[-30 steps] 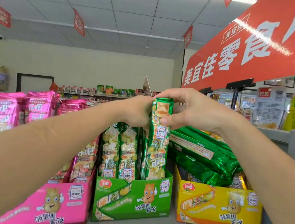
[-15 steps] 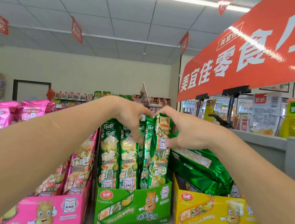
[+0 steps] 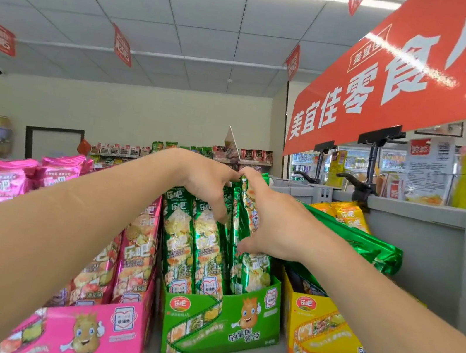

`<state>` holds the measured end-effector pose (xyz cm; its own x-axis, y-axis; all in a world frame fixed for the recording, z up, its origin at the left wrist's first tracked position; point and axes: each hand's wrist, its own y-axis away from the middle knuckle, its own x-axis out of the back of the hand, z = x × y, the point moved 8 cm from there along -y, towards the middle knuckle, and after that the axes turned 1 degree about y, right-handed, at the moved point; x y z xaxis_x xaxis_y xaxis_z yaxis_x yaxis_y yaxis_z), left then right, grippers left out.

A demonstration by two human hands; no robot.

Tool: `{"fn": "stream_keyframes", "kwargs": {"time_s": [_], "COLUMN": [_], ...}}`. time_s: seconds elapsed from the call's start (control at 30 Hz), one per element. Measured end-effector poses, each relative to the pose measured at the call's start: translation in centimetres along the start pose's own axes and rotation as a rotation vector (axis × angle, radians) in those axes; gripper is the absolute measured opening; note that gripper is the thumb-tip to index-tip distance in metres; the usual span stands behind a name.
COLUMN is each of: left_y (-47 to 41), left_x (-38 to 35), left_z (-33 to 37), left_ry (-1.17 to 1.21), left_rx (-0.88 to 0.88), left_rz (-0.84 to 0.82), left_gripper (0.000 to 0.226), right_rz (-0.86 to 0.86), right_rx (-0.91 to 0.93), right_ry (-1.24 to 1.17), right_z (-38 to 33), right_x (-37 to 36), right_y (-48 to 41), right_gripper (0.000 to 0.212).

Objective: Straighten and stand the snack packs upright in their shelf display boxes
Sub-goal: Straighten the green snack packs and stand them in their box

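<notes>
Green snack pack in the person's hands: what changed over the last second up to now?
The green snack pack went down from raised above the row into the green display box, now standing among the other green packs. Both the left hand and the right hand followed it down and still grip the pack tops. The loose green packs lying across the yellow box stayed as they were.
</notes>
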<state>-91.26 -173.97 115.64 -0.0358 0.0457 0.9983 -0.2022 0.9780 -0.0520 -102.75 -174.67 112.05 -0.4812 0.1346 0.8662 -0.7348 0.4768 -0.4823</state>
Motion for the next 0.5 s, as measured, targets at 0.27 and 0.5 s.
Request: {"fn": "stream_keyframes", "kwargs": {"time_s": [0.27,0.5], "left_y": [0.3,1.4], "left_x": [-0.3,1.1], "left_z": [0.8,3.7], "left_ry": [0.094,0.370], "left_rx": [-0.090,-0.347], "left_rz": [0.045,0.190], "left_gripper": [0.121,0.089], "right_rz": [0.014,0.071], "right_rx": [0.013,-0.013], "right_ry": [-0.060,0.009], "right_z": [1.2,2.8], "right_x": [0.5,1.5], "right_y": [0.9,2.2], "right_gripper": [0.132,0.130]}}
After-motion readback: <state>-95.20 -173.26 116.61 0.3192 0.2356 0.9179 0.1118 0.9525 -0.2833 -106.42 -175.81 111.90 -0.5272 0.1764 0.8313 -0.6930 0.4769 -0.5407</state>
